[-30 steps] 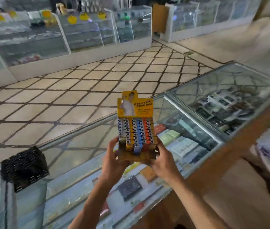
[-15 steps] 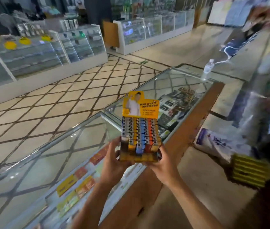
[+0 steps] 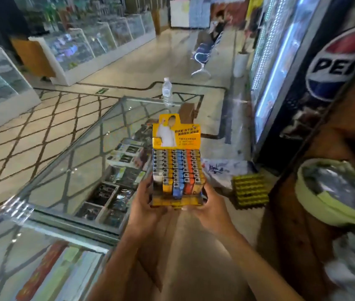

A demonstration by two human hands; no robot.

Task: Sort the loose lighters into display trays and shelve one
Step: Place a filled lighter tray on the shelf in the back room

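I hold a yellow cardboard display tray [image 3: 176, 135] in front of me with both hands, its printed header card upright. Rows of lighters [image 3: 177, 168] in yellow, blue and orange fill it, metal tops up. My left hand [image 3: 147, 204] grips the tray's left side and bottom corner. My right hand [image 3: 210, 210] grips its right bottom corner. The tray hangs in the air above the wooden back edge of the glass counter [image 3: 81, 166].
A water bottle [image 3: 167, 90] stands at the glass counter's far end. A Pepsi drinks fridge [image 3: 302, 83] rises on the right. A yellow crate [image 3: 250, 189] and a plastic bag [image 3: 220, 170] lie on the floor. A wooden shelf [image 3: 298, 213] with a green-rimmed tub [image 3: 328, 187] stands close on my right.
My view has swung to the right, from the counter toward the fridge and wooden shelf. The tray stays gripped in both hands and has moved rightward with me.
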